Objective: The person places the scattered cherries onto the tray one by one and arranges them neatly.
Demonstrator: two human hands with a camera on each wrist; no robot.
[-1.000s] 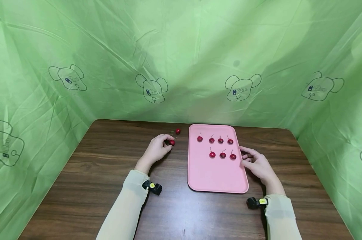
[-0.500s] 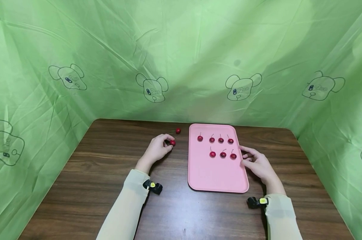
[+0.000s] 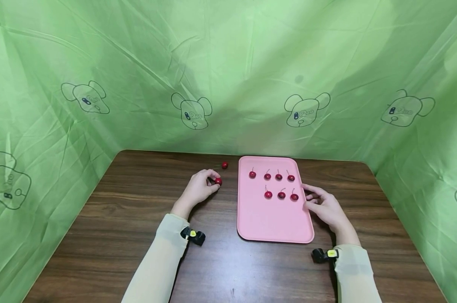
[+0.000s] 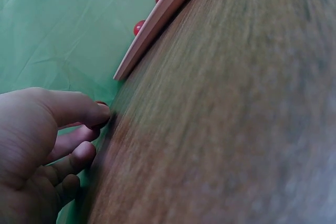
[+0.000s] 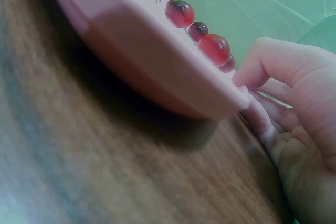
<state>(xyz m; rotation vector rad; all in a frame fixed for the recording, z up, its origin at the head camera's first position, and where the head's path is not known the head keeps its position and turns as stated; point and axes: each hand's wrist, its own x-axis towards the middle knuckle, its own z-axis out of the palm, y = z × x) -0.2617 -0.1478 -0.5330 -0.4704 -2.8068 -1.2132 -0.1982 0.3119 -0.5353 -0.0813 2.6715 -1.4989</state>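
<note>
In the head view my left hand pinches a red cherry between thumb and fingers, low over the table left of the pink tray. From the left wrist, most of that cherry is hidden behind the thumb. Another cherry lies just beyond, its stem pointing left. My right hand holds the tray's right edge; the right wrist view has the thumb on the rim and fingers at its outer side. Several stemmed cherries sit on the tray in two rows, among them a front-row cherry.
The tray lies on a dark wooden table, near its back edge. Green cloth with printed bear heads stands behind the table and at both sides. The tray's front half is bare pink.
The pinched cherry has shifted very slightly toward me, and its stem, seen above it earlier, no longer shows. The right hand and tray keep their place.
</note>
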